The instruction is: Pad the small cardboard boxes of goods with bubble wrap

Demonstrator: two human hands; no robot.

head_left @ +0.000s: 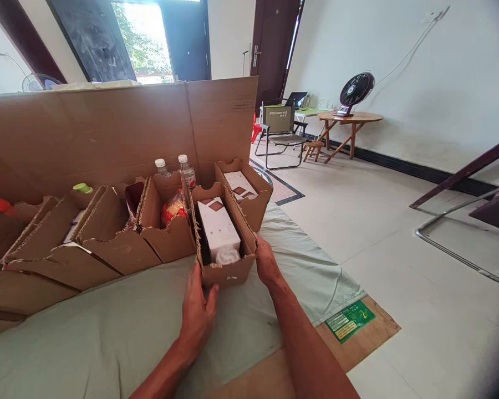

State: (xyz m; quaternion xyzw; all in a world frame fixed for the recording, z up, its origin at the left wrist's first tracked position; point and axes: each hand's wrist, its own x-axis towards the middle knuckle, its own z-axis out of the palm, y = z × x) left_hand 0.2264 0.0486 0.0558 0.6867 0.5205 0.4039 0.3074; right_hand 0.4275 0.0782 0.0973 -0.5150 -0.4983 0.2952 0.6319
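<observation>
An open-topped cardboard box (228,275) stands on the pale green cloth, turned slightly out from the row. My left hand (196,310) lies along its front left corner, fingers against the side and thumb near the front wall. Gripping the front right corner is my right hand (268,263), its fingers partly hidden behind the side wall. Inside the box lies a white carton (219,227) with brown diamond shapes, and a crumpled clear plastic wrapper (228,255) sits at its near end. Behind to the right, another cardboard box (253,209) holds a similar white carton (240,184).
More cardboard boxes (108,252) run leftward, one with a red food packet (174,209). Two clear bottles (187,172) stand behind them, before a tall cardboard panel (120,133). Green cloth (141,332) covers a wooden board (374,332). A folding chair (279,130) stands farther back.
</observation>
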